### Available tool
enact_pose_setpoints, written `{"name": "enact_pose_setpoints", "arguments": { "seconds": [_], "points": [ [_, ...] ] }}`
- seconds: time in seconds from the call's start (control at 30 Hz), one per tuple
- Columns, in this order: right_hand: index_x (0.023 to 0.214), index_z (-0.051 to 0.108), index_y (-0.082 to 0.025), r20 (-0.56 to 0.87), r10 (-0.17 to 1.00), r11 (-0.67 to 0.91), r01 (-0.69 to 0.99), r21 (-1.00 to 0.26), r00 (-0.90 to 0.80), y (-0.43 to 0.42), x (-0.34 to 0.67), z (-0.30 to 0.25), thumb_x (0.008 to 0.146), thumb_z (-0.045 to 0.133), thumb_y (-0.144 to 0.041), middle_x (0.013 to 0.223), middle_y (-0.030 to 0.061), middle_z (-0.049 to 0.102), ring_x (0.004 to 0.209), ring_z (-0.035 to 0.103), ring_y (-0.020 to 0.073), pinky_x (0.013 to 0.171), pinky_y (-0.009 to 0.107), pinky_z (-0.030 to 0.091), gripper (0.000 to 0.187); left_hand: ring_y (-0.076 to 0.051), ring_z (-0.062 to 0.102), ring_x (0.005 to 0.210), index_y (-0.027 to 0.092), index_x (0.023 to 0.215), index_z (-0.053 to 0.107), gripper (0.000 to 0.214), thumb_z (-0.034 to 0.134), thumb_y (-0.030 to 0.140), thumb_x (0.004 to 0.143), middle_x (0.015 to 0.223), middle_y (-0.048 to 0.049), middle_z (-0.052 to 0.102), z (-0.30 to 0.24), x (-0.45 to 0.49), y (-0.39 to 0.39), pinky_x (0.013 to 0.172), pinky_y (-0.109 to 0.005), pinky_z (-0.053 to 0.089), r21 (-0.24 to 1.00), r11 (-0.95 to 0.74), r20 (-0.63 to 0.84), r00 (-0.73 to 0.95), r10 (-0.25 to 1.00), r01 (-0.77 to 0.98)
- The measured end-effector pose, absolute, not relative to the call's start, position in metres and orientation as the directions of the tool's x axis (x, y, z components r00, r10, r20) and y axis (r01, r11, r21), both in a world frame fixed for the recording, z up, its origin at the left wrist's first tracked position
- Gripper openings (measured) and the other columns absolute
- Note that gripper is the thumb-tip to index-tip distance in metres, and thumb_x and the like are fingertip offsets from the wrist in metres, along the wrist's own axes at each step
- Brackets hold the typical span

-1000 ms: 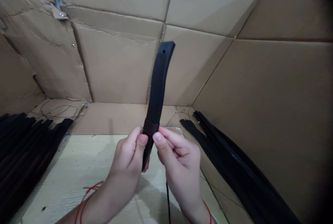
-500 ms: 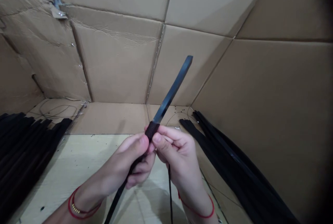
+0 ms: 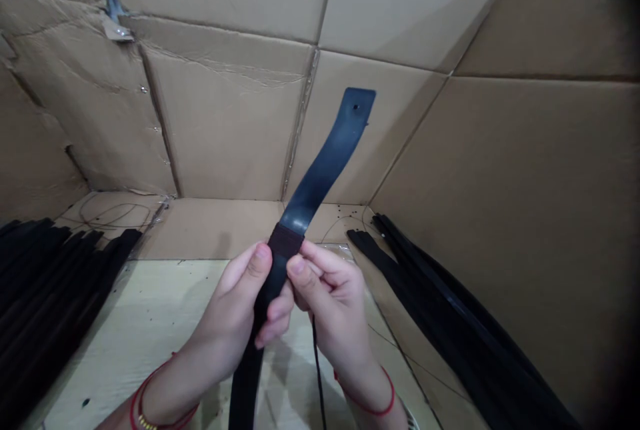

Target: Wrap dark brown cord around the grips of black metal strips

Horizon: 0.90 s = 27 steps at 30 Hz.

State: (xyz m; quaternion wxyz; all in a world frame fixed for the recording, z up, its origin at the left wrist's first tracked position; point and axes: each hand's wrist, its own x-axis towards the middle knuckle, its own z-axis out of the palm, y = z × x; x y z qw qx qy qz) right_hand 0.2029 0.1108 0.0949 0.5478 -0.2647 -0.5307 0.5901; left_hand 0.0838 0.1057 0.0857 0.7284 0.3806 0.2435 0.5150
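We see a black rubber strip (image 3: 320, 170) pinched in both hands. The left hand (image 3: 225, 330) and the right hand (image 3: 330, 317) are close together, clamped on its dark band (image 3: 285, 241). The top end points to one o'clock and bends, so it looks soft, light and maybe a bit slippery. The band seems the best place to hold. More strips (image 3: 45, 283) lie at nine o'clock and others (image 3: 450, 303) at three, beside a pale wood board (image 3: 150, 310), with cardboard walls (image 3: 220, 117) behind.

Piled black strips (image 3: 45, 290), cardboard walls (image 3: 225, 130), pale tabletop (image 3: 140, 343)

Two hands (image 3: 230, 330) (image 3: 333, 317), one strap (image 3: 320, 177) (two piles (image 3: 45, 283) (image 3: 450, 310))
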Motion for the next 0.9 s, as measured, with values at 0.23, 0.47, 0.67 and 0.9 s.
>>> {"name": "enact_pose_setpoints", "arguments": {
  "seconds": [0.23,0.47,0.67,0.9],
  "points": [
    [0.077,0.071,-0.013,0.323,0.878,0.206,-0.33,-0.921,-0.353,0.114,0.218,0.105,0.083,0.071,-0.032,0.047,-0.0081,0.03,0.041,0.021,0.0024,0.037,0.017,0.016,0.02,-0.009,0.036,0.026,0.018,0.106,0.047,0.047,0.037,0.062,0.093,0.042,0.0061,0.046,0.08,0.075,0.113,0.027,-0.015,0.028,0.769,0.462,-0.036,0.693,0.72,-0.441],
    [0.096,0.073,-0.015,0.279,0.957,0.247,-0.273,-0.93,-0.084,0.111,0.202,0.101,0.083,0.07,-0.031,0.052,-0.0063,0.04,0.044,0.036,0.0042,0.04,0.015,0.032,0.021,-0.004,0.035,0.048,0.02,0.104,0.047,0.043,0.065,0.054,0.083,0.064,0.0066,0.044,0.087,0.086,0.106,0.044,-0.012,0.03,0.978,-0.005,0.066,0.286,0.956,-0.21],
    [0.084,0.075,-0.017,0.21,0.961,0.156,-0.272,-0.95,-0.181,0.115,0.211,0.101,0.084,0.069,-0.032,0.054,-0.0048,0.046,0.041,0.024,0.0021,0.037,0.016,0.018,0.017,-0.001,0.017,0.037,0.019,0.083,0.043,0.041,0.042,0.058,0.094,0.057,0.0093,0.029,0.088,0.074,0.114,0.032,-0.012,0.015,0.872,0.26,0.022,0.565,0.825,-0.414],
    [0.07,0.069,-0.017,0.367,0.93,0.364,-0.089,-0.927,-0.013,0.105,0.204,0.106,0.088,0.063,-0.023,0.05,-0.0022,0.06,0.045,0.056,0.0075,0.046,0.017,0.045,0.02,-0.003,0.032,0.037,0.016,0.08,0.05,0.05,0.038,0.062,0.092,0.054,0.0061,0.037,0.087,0.067,0.116,0.036,-0.013,0.027,0.797,0.468,-0.047,0.735,0.677,-0.381]
  ]
}}
